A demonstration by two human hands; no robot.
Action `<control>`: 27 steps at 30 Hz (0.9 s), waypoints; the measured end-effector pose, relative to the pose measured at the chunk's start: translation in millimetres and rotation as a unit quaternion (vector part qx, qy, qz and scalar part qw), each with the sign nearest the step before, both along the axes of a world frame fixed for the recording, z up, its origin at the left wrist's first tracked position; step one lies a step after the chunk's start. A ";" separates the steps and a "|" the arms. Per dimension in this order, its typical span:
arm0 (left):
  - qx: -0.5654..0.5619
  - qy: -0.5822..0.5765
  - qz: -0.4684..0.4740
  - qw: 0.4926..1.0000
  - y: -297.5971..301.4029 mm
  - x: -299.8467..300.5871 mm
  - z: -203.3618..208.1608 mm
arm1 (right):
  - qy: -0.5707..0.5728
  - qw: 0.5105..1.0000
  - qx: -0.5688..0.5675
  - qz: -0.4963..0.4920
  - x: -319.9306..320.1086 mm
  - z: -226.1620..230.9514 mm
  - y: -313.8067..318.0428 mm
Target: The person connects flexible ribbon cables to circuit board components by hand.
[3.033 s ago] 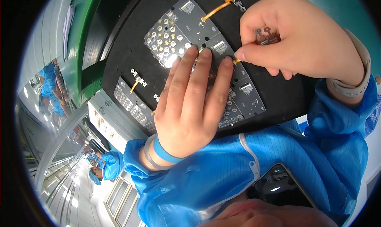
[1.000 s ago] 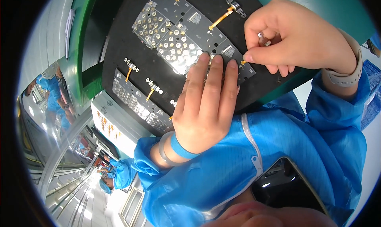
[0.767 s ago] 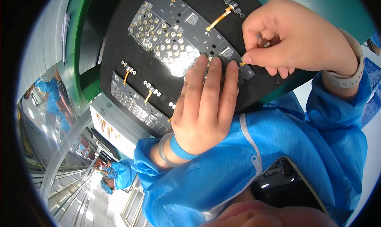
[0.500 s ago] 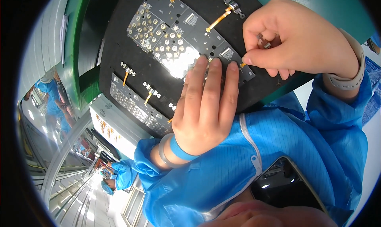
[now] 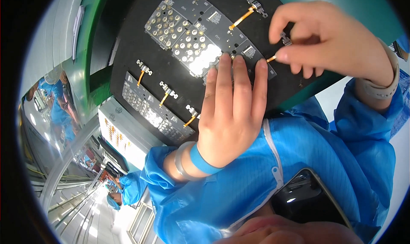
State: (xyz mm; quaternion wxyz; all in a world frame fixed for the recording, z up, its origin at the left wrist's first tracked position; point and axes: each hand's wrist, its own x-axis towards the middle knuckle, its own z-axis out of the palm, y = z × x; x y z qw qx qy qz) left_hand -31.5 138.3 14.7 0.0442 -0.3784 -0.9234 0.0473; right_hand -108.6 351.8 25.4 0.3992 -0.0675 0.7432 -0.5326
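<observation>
**A:** Start at the left. What's there?

**B:** Far left, other workers [image 5: 128, 188] in blue coats, small and bent by the lens. Then a green frame [image 5: 92, 39] beside the black tray [image 5: 141, 43].

**A:** And what does the tray hold?

**B:** Circuit boards in two groups. The lower-left board [image 5: 149, 111] lies along the near edge, with three orange flex strips [image 5: 164, 98] laid on the tray just above it, each ending in a small metal connector. The upper board [image 5: 192, 43] sits toward the middle, a panel of gold-dotted squares, partly glaring under light. More orange strips run off its far side toward the top.

**A:** The left hand?

**B:** The left hand [image 5: 230, 116] lies flat, fingers straight and together, pressing down on the near end of the upper board. It grips nothing. A blue band and a clear one circle that wrist.

**A:** And the right?

**B:** The right hand [image 5: 333, 43] is pinched: thumb and forefinger grasp one flex strip [image 5: 273, 57] by its end, just past the left fingertips, at the right end of the upper board. A small metal connector [image 5: 285, 39] shows between its fingers. A pale wristband sits on that wrist.

**A:** Anything lower right?

**B:** A dark phone [image 5: 309, 201] in the blue coat's chest pocket.
</observation>
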 end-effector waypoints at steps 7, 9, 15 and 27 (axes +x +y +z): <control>0.188 -0.083 0.117 0.972 -57.8 -13.4 26.2 | 0.090 0.954 0.080 -0.275 -2.0 -13.6 -3.0; 0.172 0.014 0.276 0.945 -89.2 2.4 18.8 | 0.120 0.949 0.025 -0.291 1.7 -27.5 -4.8; 0.157 -0.044 0.536 0.828 -149.0 40.3 -3.2 | 0.150 0.923 -0.079 -0.347 1.1 -38.5 -20.5; 0.649 -0.157 0.283 0.688 -106.2 13.9 19.2 | 0.182 0.890 -0.341 -0.241 73.2 -87.7 167.4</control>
